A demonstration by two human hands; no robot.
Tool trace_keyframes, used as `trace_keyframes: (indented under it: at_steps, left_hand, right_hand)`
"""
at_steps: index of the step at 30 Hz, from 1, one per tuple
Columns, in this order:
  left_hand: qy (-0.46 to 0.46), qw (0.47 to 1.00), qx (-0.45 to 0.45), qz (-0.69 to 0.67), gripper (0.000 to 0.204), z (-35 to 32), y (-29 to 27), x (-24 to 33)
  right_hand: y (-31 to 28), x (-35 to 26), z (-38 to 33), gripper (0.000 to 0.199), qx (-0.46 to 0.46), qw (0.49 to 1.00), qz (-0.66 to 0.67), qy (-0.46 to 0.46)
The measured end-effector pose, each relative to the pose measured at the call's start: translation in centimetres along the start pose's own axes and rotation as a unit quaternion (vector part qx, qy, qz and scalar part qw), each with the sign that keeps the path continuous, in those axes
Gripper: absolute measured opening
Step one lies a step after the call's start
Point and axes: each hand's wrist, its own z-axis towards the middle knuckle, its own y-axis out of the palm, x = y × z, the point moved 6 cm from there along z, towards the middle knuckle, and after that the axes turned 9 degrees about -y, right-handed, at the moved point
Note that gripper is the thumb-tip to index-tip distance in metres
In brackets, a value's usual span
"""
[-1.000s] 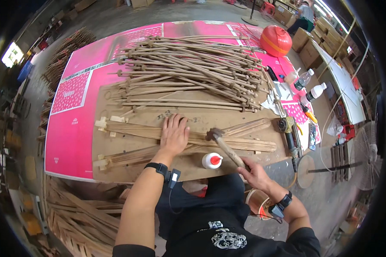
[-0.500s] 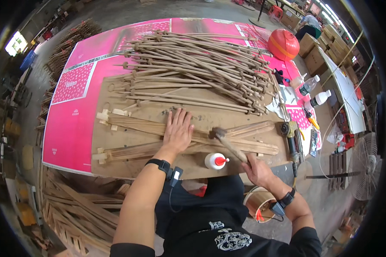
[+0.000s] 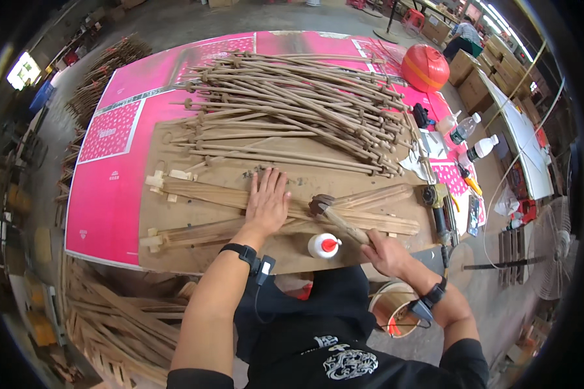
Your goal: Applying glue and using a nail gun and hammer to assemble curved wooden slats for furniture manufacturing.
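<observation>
Two long wooden slats cross each other on the brown board; the upper-left slat runs under my left hand, which lies flat with its fingers stretched out. My right hand is wrapped round the wooden handle of a hammer. The hammer's dark head is at the crossing of the slats; whether it touches the wood I cannot tell. Small pale wooden blocks sit at the slats' left ends. Just in front of the slats stands a white glue bottle with a red cap.
A large pile of thin wooden rods covers the table's far part. At right lie a power tool, plastic bottles and a red ball-shaped bundle. A bucket stands by my right forearm, a fan farther right. More slats lie lower left.
The hammer's head has shifted slightly left and toward me, its handle tilting with my right hand. My left hand stays flat on the slat.
</observation>
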Motion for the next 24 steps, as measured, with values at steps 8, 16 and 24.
trace_keyframes:
  at_steps: [8, 16, 24]
  left_hand:
    - [-0.003, 1.000, -0.013, 0.015, 0.056, 0.0, 0.4, 0.0]
    - [0.006, 1.000, 0.027, -0.003, 0.055, -0.1, 0.4, -0.2]
    - [0.007, 0.999, 0.033, -0.022, 0.055, -0.1, -0.2, -0.1]
  right_hand:
    - [-2.5, -3.4, -1.2, 0.035, 0.225, 0.960, 0.034, -0.164]
    - [-1.2, -1.6, 0.9, 0.034, 0.040, 0.998, 0.018, -0.051]
    - [-1.1, -2.1, 1.1, 0.036, 0.060, 0.994, -0.029, -0.088]
